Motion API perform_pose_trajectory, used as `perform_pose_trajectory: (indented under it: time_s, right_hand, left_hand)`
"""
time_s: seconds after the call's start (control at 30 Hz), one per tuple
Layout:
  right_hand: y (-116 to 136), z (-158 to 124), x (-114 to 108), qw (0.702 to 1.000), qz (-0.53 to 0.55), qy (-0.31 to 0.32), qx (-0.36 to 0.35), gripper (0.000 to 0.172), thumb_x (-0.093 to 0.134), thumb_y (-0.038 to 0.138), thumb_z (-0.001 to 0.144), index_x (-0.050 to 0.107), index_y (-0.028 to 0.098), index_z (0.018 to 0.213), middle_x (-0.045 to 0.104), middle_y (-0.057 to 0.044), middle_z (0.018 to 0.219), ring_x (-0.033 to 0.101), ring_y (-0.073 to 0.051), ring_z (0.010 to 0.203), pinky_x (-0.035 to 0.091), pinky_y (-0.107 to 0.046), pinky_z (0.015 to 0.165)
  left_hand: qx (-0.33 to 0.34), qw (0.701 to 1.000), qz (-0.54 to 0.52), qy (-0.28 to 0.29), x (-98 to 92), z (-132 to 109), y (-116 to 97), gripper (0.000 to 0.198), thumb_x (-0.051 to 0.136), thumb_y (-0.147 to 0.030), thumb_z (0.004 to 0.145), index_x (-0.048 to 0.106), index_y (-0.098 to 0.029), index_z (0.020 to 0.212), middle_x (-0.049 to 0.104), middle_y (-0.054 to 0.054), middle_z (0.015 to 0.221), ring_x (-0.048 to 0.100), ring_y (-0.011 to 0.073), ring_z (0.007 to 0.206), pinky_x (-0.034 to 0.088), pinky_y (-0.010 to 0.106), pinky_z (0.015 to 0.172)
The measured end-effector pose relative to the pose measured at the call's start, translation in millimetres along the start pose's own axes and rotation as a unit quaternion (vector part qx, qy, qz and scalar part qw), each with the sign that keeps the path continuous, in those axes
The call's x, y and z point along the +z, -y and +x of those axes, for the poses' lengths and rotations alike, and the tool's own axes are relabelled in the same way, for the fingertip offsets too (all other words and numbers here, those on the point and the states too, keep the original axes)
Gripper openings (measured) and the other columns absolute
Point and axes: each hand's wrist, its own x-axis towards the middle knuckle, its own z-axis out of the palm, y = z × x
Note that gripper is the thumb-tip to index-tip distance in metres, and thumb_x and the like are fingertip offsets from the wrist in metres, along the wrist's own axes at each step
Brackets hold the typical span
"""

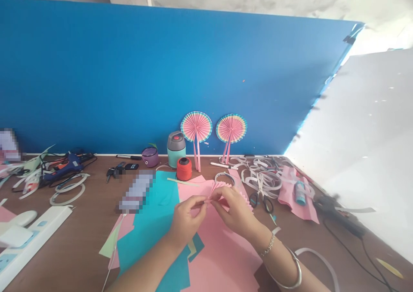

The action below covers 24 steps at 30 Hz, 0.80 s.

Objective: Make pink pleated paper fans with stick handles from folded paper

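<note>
A pink sheet folded in accordion pleats (244,197) is pinched between both hands, its pleats fanning out behind and to the right of the fingers. My left hand (189,216) closes thumb and forefinger on its near end. My right hand (232,209) grips the pleats just beside that, partly covering them. Below lie a large flat pink sheet (222,262) and a teal sheet (155,240). A small dark teal scrap with a yellow strip (192,250) rests under my left wrist.
Two round pleated paper fans (196,127) lean on the blue board. A teal flask (176,152), red pot (184,169) and purple cup (150,156) stand behind. Scissors (260,195) and tangled white strips (263,178) lie right; a glue gun (69,165) and power strip (35,240) left.
</note>
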Motion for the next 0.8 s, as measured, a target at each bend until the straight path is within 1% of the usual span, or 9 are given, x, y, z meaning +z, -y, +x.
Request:
perform_pose_trajectory:
  time_s: [0.1, 0.27, 0.33, 0.47, 0.6, 0.8]
  right_hand:
    - [3.4, 0.0, -0.2, 0.999, -0.024, -0.015, -0.018, 0.007, 0.045, 0.018, 0.090, 0.050, 0.022, 0.088, 0.064, -0.003, 0.081, 0.056, -0.017, 0.070, 0.038, -0.032, 0.069]
    - [4.7, 1.3, -1.4, 0.996, -0.076, -0.029, -0.030, 0.004, 0.049, 0.018, 0.089, 0.051, 0.021, 0.087, 0.063, -0.001, 0.075, 0.053, -0.016, 0.067, 0.033, -0.030, 0.067]
    - [4.2, 1.7, -2.4, 0.995, -0.091, -0.026, -0.037, 0.004, 0.049, 0.018, 0.088, 0.052, 0.020, 0.086, 0.062, -0.001, 0.074, 0.052, -0.016, 0.069, 0.031, -0.030, 0.067]
    - [3.4, 1.4, -3.9, 0.994, -0.094, -0.009, -0.056, 0.008, 0.046, 0.015, 0.089, 0.052, 0.020, 0.090, 0.063, -0.002, 0.080, 0.054, -0.017, 0.075, 0.031, -0.032, 0.071]
    - [2.1, 1.6, -5.3, 0.994, -0.094, -0.004, -0.062, 0.012, 0.044, 0.013, 0.088, 0.052, 0.021, 0.093, 0.063, -0.004, 0.082, 0.055, -0.018, 0.078, 0.031, -0.032, 0.073]
    - [-5.2, 4.7, -6.6, 0.990, -0.119, -0.040, -0.058, 0.008, 0.051, 0.017, 0.084, 0.051, 0.020, 0.092, 0.062, -0.001, 0.075, 0.055, -0.017, 0.074, 0.030, -0.031, 0.072]
  left_hand:
    - [0.004, 1.000, 0.002, -0.002, -0.8, 0.4, 0.2, 0.016, 0.055, -0.020, 0.081, 0.067, -0.020, 0.092, 0.074, 0.002, 0.089, 0.070, 0.0163, 0.081, 0.058, 0.029, 0.079]
    - [0.018, 0.999, 0.024, -0.017, -1.7, 0.8, -1.0, 0.016, 0.055, -0.020, 0.081, 0.068, -0.020, 0.091, 0.074, 0.002, 0.087, 0.070, 0.0150, 0.076, 0.058, 0.025, 0.074]
    - [0.026, 0.999, 0.026, -0.020, -2.0, 0.8, -0.7, 0.016, 0.055, -0.021, 0.082, 0.068, -0.020, 0.091, 0.074, 0.002, 0.086, 0.070, 0.0150, 0.076, 0.058, 0.026, 0.074]
    - [0.037, 0.999, 0.030, -0.019, -2.6, -0.3, 2.6, 0.016, 0.055, -0.021, 0.083, 0.067, -0.021, 0.093, 0.074, 0.002, 0.088, 0.070, 0.0150, 0.079, 0.058, 0.026, 0.076]
    - [0.037, 0.998, 0.047, -0.026, -3.8, -0.6, 5.3, 0.016, 0.055, -0.023, 0.082, 0.068, -0.021, 0.093, 0.073, 0.001, 0.085, 0.069, 0.0147, 0.075, 0.058, 0.025, 0.073]
    - [0.044, 0.996, 0.071, -0.032, -7.2, 2.1, 3.4, 0.016, 0.056, -0.022, 0.081, 0.068, -0.020, 0.092, 0.074, 0.002, 0.085, 0.070, 0.0151, 0.073, 0.058, 0.025, 0.070]
